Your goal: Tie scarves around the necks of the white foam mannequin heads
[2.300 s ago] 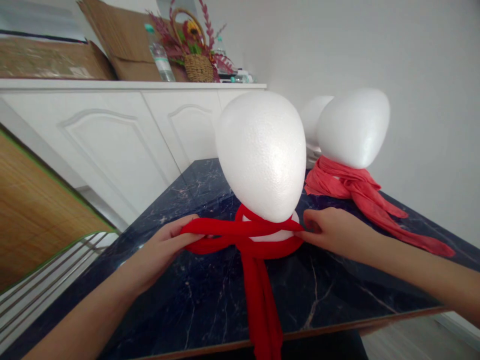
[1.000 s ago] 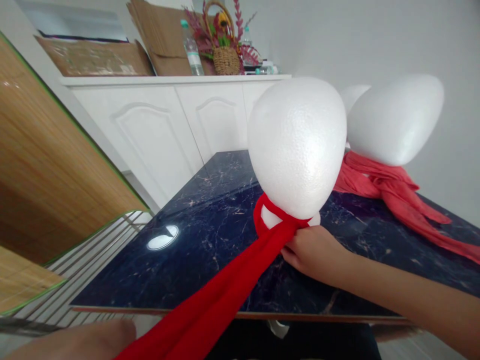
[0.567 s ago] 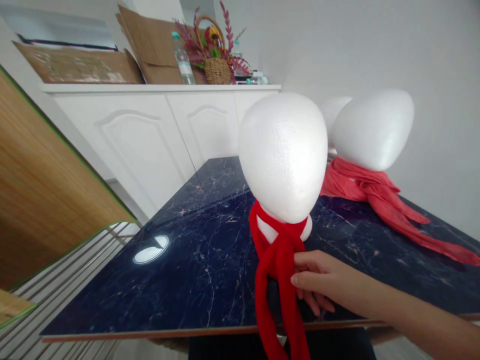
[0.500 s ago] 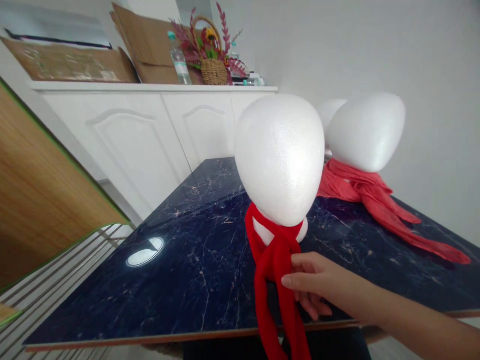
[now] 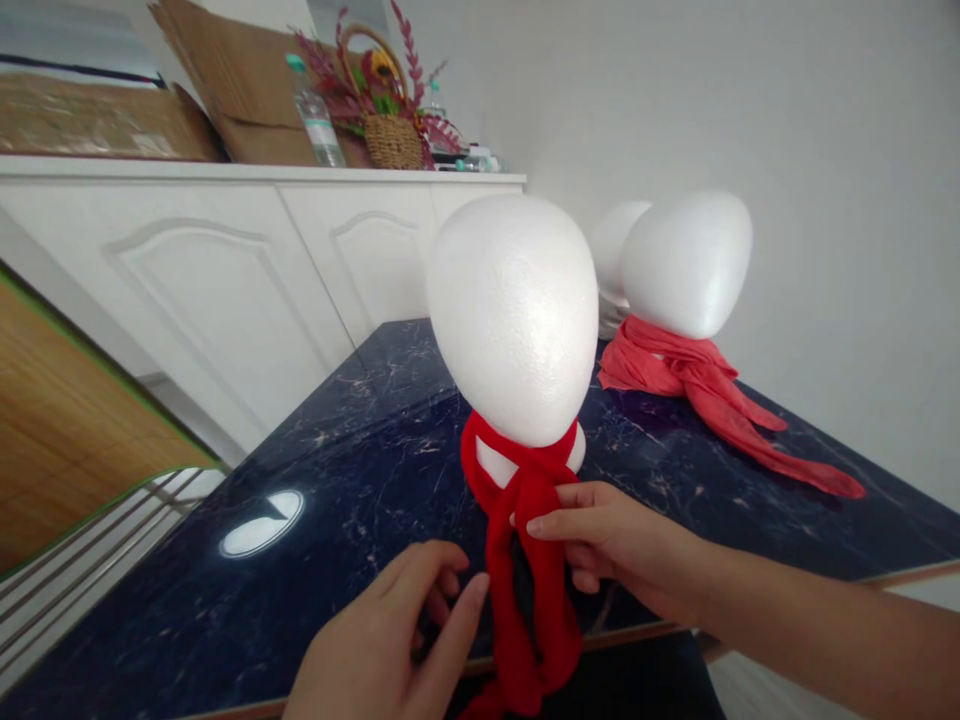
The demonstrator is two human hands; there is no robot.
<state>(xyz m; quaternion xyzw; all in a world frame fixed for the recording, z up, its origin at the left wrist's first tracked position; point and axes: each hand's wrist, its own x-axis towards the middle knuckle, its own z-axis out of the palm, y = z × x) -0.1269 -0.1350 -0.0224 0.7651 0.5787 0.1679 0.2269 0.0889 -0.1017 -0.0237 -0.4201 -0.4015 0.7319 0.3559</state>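
A white foam mannequin head (image 5: 514, 315) stands on the dark blue marbled table (image 5: 337, 440), a bright red scarf (image 5: 514, 640) looped and crossed around its neck. The scarf's two tails hang down over the front edge. My right hand (image 5: 600, 535) pinches the right tail just below the crossing, thumb in front. To the left of the tails is my left hand (image 5: 409, 625), its thumb and fingers apart with nothing between them. The left thumb tip is close beside the left tail; whether it touches I cannot tell.
Behind on the right, another white head (image 5: 686, 265) wears a coral scarf (image 5: 667, 370), with a further white head (image 5: 615, 250) partly hidden. White cabinets (image 5: 217, 270) at the back carry cardboard boxes (image 5: 240, 90), a bottle (image 5: 319, 115) and a flower basket (image 5: 394, 140). A wooden panel (image 5: 82, 430) is at left.
My left hand has come into view from below, beside the scarf's left tail. My right hand stays on the right tail. The whole view has shifted, so things appear further left.
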